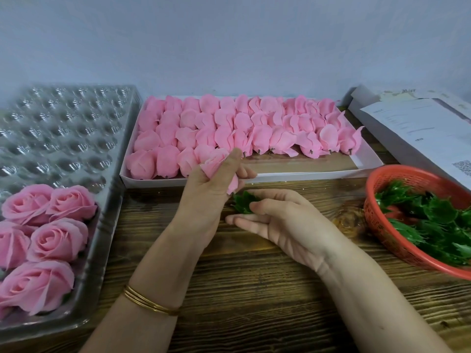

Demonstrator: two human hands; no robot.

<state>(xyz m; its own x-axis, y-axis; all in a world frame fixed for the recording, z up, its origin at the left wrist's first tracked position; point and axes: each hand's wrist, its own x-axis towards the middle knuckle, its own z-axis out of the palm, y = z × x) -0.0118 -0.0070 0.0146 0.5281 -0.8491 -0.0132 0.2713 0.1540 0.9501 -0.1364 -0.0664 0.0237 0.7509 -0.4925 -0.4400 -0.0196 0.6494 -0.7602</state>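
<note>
Centrally, over the wooden worktop [242, 289], the left hand [211, 189] curls its fingers round a pink rose head [219, 161], holding it just in front of the white box [305, 174] filled with rows of similar rose heads [229, 123]. Just below it, the right hand [285, 220] pinches a green calyx [243, 202] between thumb and fingers, close under the flower. A clear blister tray [63, 123] on the left holds five finished roses [51, 238] at its near end. A red basket [377, 225] of green calyxes [433, 215] sits on the right, with papers [420, 128] behind it. Gold bangles [150, 301] circle the left wrist.
</note>
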